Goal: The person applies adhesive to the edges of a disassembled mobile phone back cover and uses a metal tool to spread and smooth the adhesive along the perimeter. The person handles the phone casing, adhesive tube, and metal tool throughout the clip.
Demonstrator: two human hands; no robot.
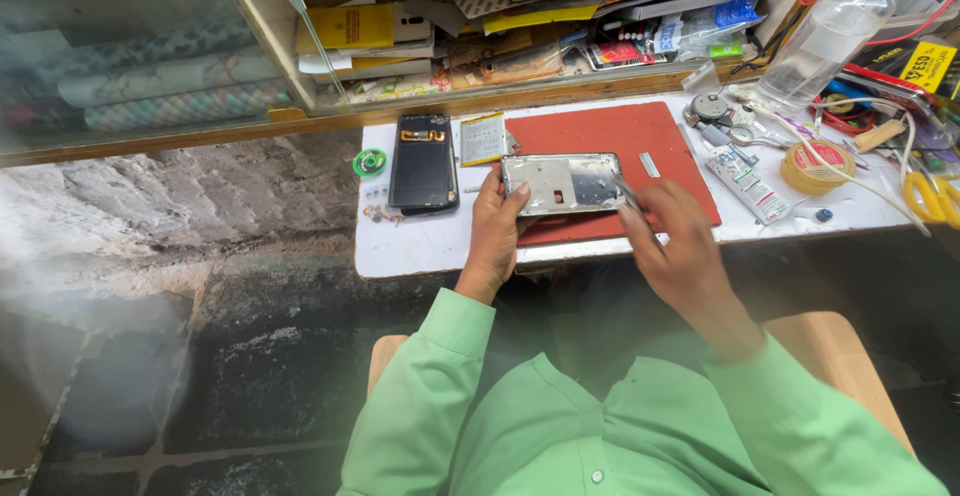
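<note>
A: Right, where's the opened phone frame [562,183]?

B: Flat on the red mat [640,141], near its front edge, on the white worktop [420,241]. Left hand [497,218] grips its left end, thumb on top, fingers curled under.

A: Right hand [672,236]?

B: Fingers pinched close around a thin metal tool [627,192], tip touching the frame's right end.

A: Nearby?

B: A dark phone back [423,161] just left of the frame, a green roll [370,163] beside that. A tape roll [817,164] and white tube [745,182] lie to the right.
</note>
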